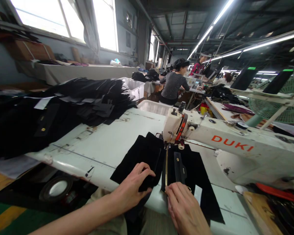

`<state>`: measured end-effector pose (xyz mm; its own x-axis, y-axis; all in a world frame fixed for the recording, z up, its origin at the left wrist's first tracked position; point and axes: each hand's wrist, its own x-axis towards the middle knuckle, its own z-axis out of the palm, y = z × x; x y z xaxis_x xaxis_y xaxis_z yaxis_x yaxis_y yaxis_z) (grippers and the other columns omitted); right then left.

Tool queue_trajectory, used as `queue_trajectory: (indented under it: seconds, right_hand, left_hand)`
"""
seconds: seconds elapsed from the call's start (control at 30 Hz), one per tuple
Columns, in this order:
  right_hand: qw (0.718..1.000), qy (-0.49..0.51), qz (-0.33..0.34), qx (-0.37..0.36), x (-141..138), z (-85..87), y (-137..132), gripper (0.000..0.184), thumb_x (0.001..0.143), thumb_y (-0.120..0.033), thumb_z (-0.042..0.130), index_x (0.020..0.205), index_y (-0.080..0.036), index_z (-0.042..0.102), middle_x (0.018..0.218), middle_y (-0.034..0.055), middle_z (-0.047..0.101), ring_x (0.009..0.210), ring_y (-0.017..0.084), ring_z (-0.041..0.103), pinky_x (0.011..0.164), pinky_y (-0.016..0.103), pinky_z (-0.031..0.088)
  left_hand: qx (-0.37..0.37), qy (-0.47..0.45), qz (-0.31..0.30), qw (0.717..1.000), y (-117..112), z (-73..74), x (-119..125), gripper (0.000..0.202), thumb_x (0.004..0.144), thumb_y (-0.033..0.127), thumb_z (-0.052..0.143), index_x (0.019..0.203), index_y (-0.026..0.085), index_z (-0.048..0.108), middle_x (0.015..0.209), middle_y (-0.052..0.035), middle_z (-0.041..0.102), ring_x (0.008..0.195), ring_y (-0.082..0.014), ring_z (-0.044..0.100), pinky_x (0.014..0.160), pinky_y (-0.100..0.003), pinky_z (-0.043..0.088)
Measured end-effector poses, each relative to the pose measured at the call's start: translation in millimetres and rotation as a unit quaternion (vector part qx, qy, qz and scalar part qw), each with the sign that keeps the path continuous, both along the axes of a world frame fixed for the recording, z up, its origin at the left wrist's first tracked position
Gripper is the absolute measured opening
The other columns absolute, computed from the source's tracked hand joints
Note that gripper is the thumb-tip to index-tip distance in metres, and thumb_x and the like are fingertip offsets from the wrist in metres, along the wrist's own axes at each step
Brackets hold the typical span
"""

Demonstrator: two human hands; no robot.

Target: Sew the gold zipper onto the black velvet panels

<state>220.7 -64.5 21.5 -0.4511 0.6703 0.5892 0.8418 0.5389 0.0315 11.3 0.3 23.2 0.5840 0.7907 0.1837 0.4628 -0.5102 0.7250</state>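
Observation:
A brass-toothed zipper (166, 169) on black tape runs straight back under the presser foot of a white sewing machine (193, 125). My right hand (185, 205) pinches its near end between thumb and fingers. Under and right of that hand lies a black fabric panel (205, 189) with a dark strip (179, 166) bearing a small gold piece, and a white tag (198, 194). My left hand (137, 182) rests on another black fabric panel (134, 156) left of the zipper. Its fingers are bent, with the thumb apart from them; the fabric shows between.
A large pile of black fabric pieces (88, 98) covers the table's left side. White plastic crates (153, 106) stand behind the table (122, 125). Thread cones (243, 78) and a green fan (271, 109) are at right. A person (175, 85) sits at another station ahead.

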Motion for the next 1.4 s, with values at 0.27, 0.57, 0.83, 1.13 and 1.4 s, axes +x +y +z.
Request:
queue_trajectory:
  seconds: [0.27, 0.57, 0.83, 1.13, 1.4]
  right_hand:
    - [0.992, 0.115, -0.008, -0.057, 5, -15.7, 2, 0.018, 0.099, -0.019, 0.040, 0.096, -0.024, 0.057, 0.096, 0.0016, 0.062, 0.092, 0.018, 0.064, 0.098, 0.045, 0.051]
    - [0.992, 0.119, -0.037, -0.033, -10, -13.0, 3, 0.022, 0.100, -0.021, 0.037, 0.091, -0.022, 0.057, 0.082, 0.0021, 0.060, 0.079, 0.018, 0.065, 0.091, 0.044, 0.055]
    - [0.995, 0.073, -0.064, 0.017, 12, -21.8, -10, 0.025, 0.099, -0.029, 0.042, 0.114, -0.020, 0.060, 0.108, 0.0065, 0.066, 0.101, 0.020, 0.066, 0.082, 0.035, 0.059]
    - [0.999, 0.041, -0.023, 0.021, 8, -15.0, -6, 0.029, 0.097, -0.017, 0.041, 0.117, -0.018, 0.062, 0.108, 0.0036, 0.069, 0.100, 0.019, 0.066, 0.091, 0.038, 0.055]
    - [0.998, 0.056, -0.006, 0.008, 7, -18.6, -1, 0.030, 0.101, -0.017, 0.038, 0.112, -0.020, 0.066, 0.102, -0.0002, 0.071, 0.095, 0.015, 0.067, 0.096, 0.033, 0.054]
  left_hand:
    - [0.121, 0.021, -0.085, 0.989, -10, -0.3, -4, 0.056, 0.072, -0.013, 0.052, 0.117, 0.020, 0.057, 0.105, -0.0036, 0.059, 0.100, -0.0202, 0.054, 0.086, -0.030, 0.050]
    - [0.333, 0.125, -0.159, 0.921, -16, 8.1, 3, 0.025, 0.099, 0.007, 0.043, 0.121, 0.006, 0.053, 0.095, -0.0097, 0.060, 0.088, -0.0225, 0.055, 0.081, -0.035, 0.053]
    - [0.252, 0.198, -0.204, 0.925, -12, 19.8, 4, 0.028, 0.091, 0.001, 0.050, 0.118, 0.009, 0.055, 0.097, -0.0076, 0.059, 0.088, -0.0223, 0.053, 0.082, -0.034, 0.049]
    - [0.186, 0.169, -0.198, 0.948, -5, 19.1, 1, 0.053, 0.077, -0.010, 0.043, 0.122, 0.015, 0.056, 0.099, -0.0070, 0.057, 0.090, -0.0215, 0.053, 0.078, -0.031, 0.051]
    - [0.189, 0.164, -0.190, 0.949, -8, 13.2, -3, 0.064, 0.071, -0.013, 0.040, 0.128, 0.014, 0.050, 0.102, -0.0073, 0.055, 0.092, -0.0214, 0.051, 0.082, -0.031, 0.050]
